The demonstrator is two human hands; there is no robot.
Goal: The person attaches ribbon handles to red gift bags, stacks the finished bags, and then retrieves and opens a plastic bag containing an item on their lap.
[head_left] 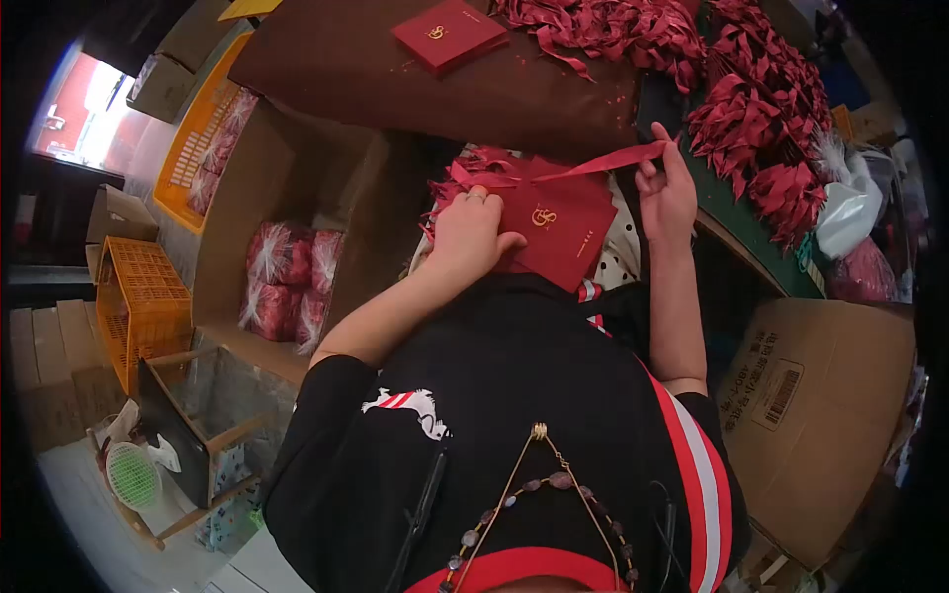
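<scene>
Across my lap lie flat red paper pieces (571,219) with gold lettering, which look like small gift bags. My left hand (467,229) presses on their left side, fingers curled over the edge and thumb out; exactly what is under the fingertips is hidden. Raised at the right, my right hand (667,193) pinches the end of a red ribbon (608,161) between thumb and finger. The ribbon stretches left to the top of the red pieces. More loose red ribbon ends (484,170) bunch beyond my left hand.
A brown-covered table (445,94) ahead carries a red stack (450,35) and ribbon heaps (613,35). More ribbon bundles (761,119) lie at right. An open carton (222,232) at left holds wrapped red packs (287,277); another carton (820,415) stands right.
</scene>
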